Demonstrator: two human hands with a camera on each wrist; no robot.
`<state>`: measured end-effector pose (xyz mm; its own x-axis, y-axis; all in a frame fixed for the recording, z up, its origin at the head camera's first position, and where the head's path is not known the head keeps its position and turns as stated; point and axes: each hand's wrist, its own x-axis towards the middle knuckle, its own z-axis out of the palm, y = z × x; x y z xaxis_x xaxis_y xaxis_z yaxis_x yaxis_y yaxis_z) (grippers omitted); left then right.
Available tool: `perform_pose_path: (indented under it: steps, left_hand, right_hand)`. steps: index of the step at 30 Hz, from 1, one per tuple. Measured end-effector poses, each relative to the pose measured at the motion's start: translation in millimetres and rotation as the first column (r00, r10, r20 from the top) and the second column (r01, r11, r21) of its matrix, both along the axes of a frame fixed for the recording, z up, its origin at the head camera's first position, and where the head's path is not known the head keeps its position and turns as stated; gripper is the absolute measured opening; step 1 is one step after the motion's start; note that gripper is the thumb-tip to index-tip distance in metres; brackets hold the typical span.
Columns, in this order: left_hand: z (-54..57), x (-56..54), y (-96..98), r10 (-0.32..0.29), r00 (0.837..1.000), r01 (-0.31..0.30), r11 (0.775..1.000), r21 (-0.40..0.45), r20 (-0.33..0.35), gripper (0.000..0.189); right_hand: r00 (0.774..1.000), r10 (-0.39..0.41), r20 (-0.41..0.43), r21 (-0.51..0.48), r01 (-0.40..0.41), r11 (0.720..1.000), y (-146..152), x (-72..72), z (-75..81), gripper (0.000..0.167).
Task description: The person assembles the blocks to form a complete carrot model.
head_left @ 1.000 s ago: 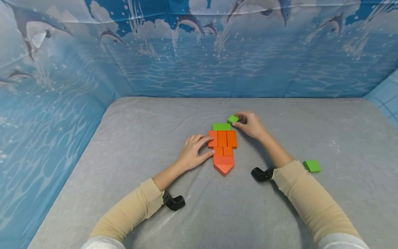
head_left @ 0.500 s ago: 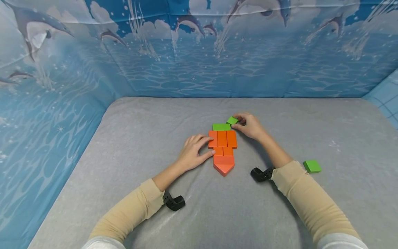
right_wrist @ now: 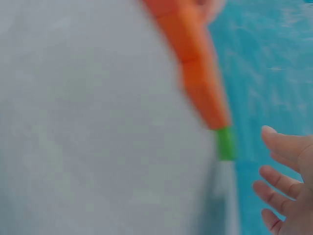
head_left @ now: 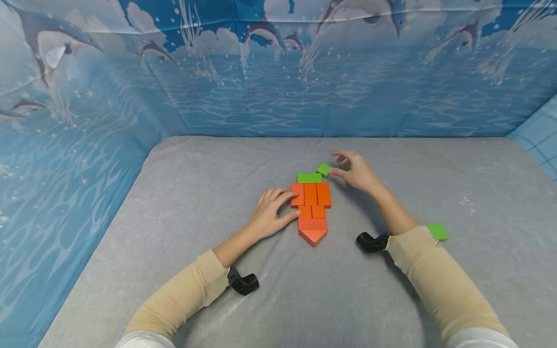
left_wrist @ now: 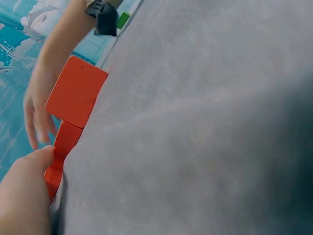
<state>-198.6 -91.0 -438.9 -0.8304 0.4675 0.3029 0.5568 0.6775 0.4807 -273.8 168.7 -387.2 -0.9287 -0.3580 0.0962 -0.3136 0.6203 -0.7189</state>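
Note:
Orange blocks (head_left: 311, 194) lie edge to edge in a column, with a red-orange triangular block (head_left: 313, 237) at the near end. A green rectangular block (head_left: 309, 178) sits against the far end. Touching or nearly touching its right corner is a small green block (head_left: 323, 170), turned at an angle. My left hand (head_left: 268, 215) rests beside the column, index finger and thumb touching its left side; in the left wrist view the thumb (left_wrist: 29, 181) meets an orange block. Just right of the small green block, my right hand (head_left: 358, 173) has its fingers spread and holds nothing.
Another green block (head_left: 438, 232) lies to the right, partly covered by the right sleeve (head_left: 439, 275). The grey cloth surface (head_left: 209, 169) ends at a blue dolphin-print curtain (head_left: 278, 106) behind and to the left. Black cameras (head_left: 242, 284) sit on both wrists.
My right hand has let go of the small green block and drawn back to the right. That block shifted slightly towards the green rectangular block beforehand. My left hand stays in place.

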Motion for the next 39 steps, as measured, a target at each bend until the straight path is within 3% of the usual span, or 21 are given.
perform_pose_path:
  steps: [6,11,19,24,31,39]
  left_hand:
    - [-0.1,0.5,-0.1,-0.002,1.0,0.002,1.0,0.002,-0.004,0.046]
    - [-0.9,0.1,-0.1,-0.003,1.0,0.003,1.0,0.002,-0.001,0.046]
    - [-2.1,0.2,-0.4,-0.003,1.0,0.003,1.0,0.005,-0.003,0.046]
    - [-1.9,0.1,0.0,-0.002,1.0,0.002,1.0,0.001,-0.007,0.046]
    - [-0.4,0.4,-0.6,-0.006,1.0,0.006,1.0,-0.006,-0.001,0.046]
    - [-0.7,0.2,-1.0,-0.008,1.0,0.008,1.0,-0.009,0.004,0.046]
  right_hand:
    - [0.997,-0.058,-0.059,0.04,0.06,0.997,35,27.7,36.3,0.049]
    - [0.99,-0.085,-0.111,0.093,0.096,0.991,76,58.6,44.4,0.048]
    - [0.987,-0.111,-0.12,0.168,0.13,0.977,133,103.4,24.1,0.045]
    - [0.988,-0.093,-0.125,0.175,0.114,0.978,165,120.9,3.9,0.041]
    - [0.996,-0.053,-0.076,0.219,0.068,0.973,189,131.6,-13.1,0.038]
    - [0.998,-0.063,-0.002,0.26,0.061,0.964,196,134.9,-23.1,0.043]
